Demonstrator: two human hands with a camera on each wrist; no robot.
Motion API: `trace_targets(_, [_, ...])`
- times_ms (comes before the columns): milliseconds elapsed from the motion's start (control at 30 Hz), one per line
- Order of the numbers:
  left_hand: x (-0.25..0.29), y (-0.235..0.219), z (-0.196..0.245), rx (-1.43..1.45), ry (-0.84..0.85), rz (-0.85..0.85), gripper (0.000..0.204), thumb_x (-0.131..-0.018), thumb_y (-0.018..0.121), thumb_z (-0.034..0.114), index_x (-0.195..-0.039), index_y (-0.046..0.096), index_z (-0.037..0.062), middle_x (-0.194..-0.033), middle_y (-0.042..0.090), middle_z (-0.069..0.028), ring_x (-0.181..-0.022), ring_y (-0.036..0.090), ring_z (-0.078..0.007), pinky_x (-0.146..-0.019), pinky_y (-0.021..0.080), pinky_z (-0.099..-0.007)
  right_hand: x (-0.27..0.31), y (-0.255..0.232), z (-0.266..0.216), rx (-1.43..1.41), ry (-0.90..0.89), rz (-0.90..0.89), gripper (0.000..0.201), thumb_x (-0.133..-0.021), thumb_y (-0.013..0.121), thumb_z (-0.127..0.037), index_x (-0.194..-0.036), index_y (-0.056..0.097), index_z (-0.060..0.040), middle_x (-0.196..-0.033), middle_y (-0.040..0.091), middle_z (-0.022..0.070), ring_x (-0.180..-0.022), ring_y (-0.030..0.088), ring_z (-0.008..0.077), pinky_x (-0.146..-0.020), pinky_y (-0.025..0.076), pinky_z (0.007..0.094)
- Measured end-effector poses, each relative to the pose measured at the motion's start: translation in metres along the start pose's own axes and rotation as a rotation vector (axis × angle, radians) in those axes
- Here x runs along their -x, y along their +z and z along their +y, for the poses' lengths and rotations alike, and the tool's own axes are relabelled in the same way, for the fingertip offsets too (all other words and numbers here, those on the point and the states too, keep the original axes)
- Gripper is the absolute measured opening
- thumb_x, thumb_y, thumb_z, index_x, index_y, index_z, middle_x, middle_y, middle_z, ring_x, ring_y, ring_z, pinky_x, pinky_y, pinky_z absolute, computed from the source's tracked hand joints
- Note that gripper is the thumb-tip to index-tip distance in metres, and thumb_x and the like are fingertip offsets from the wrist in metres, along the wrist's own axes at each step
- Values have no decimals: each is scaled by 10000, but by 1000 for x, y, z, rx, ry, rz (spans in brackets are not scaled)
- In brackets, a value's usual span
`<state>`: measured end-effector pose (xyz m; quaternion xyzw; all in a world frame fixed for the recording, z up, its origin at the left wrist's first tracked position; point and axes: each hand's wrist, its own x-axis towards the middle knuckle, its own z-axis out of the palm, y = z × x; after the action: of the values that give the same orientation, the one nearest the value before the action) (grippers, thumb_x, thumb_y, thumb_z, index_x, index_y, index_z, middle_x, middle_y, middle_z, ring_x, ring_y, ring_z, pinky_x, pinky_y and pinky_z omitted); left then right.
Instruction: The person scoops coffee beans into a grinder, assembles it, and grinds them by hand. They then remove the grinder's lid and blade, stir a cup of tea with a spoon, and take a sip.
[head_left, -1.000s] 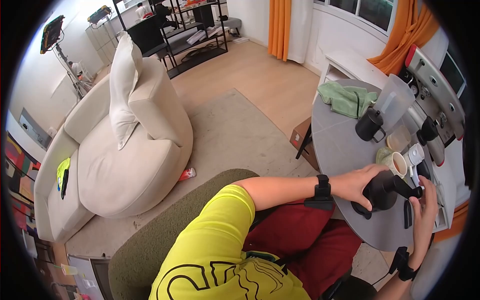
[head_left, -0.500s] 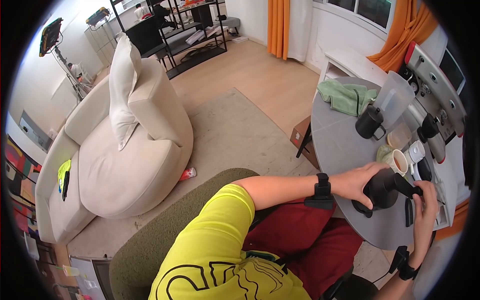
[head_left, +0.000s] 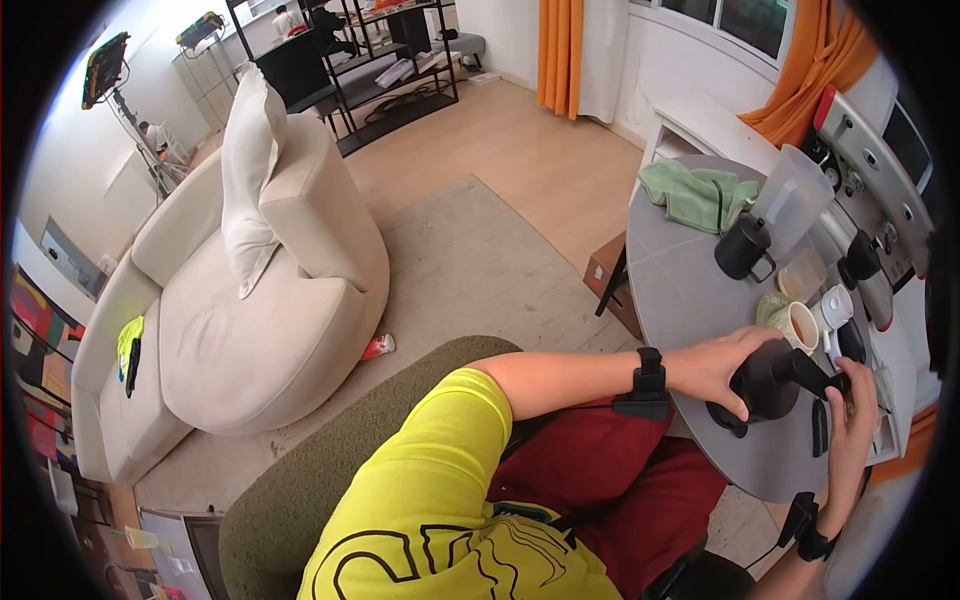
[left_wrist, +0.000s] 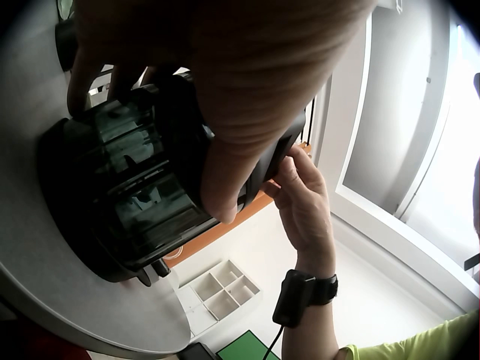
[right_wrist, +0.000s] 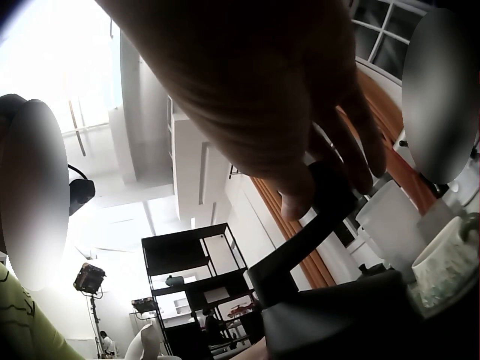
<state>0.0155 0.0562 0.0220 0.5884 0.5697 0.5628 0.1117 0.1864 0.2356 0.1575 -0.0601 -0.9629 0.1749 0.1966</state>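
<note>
A black hand-crank coffee grinder point(head_left: 768, 392) stands near the front edge of the grey table point(head_left: 672, 290). In the left wrist view its see-through lower body point(left_wrist: 135, 154) shows dark framing and a wide black base. My left hand point(head_left: 712, 368) grips the grinder's upper part, with the thumb on the near side and fingers round the far side. A black crank arm point(head_left: 806, 374) reaches out from the top toward the right. At its outer end my right hand point(head_left: 853, 412) pinches the knob between thumb and fingers. The right wrist view shows the crank point(right_wrist: 300, 241) below those fingers.
Past the grinder are a cream cup point(head_left: 797, 325), a white cup point(head_left: 834, 304) and a black pitcher point(head_left: 742, 247). Farther back lie a green cloth point(head_left: 695, 196) and a clear plastic container point(head_left: 794, 200). A slim black object point(head_left: 820, 428) lies right of the grinder.
The crank's outer end and my right fingers have shifted slightly. My left hand keeps the same grip, and the grinder stays in place.
</note>
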Motion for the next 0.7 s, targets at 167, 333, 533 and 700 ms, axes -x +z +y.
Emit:
trace_targets(167, [0,2,-4,7,1,1,1124,-621,891,171,-1503,200,84,-1446,350,-211,-1348,396,-387,-1116,362,-430,1,3,-1,5,-157,119,233,-917,558,0,-1150,557,13,-1075,549,118,-974,540,259,-917,408,293])
trace_targets(333, [0,1,-2,-5,0,0,1127,-619,894,162,-1505,201,91,-1447,351,-206,-1348,397,-387,-1115,363,-431,1,-5,1,22,19,-47,266,-914,564,-1,-1179,560,10,-1137,560,114,-1026,543,263,-944,402,295])
trace_targets(533, [0,2,-4,2,15,16,1128,-619,894,158,-1505,200,93,-1448,350,-207,-1348,398,-387,-1116,363,-431,3,7,-12,23,-164,154,257,-910,549,30,-1167,560,22,-1155,565,137,-1090,556,285,-976,392,309])
trace_targets(700, [0,2,-3,5,-6,3,1133,-618,895,160,-1507,196,92,-1452,346,-205,-1351,393,-387,-1116,361,-429,3,-1,3,11,-115,-37,325,-902,536,51,-1225,553,11,-1236,561,140,-1166,541,298,-1036,367,325])
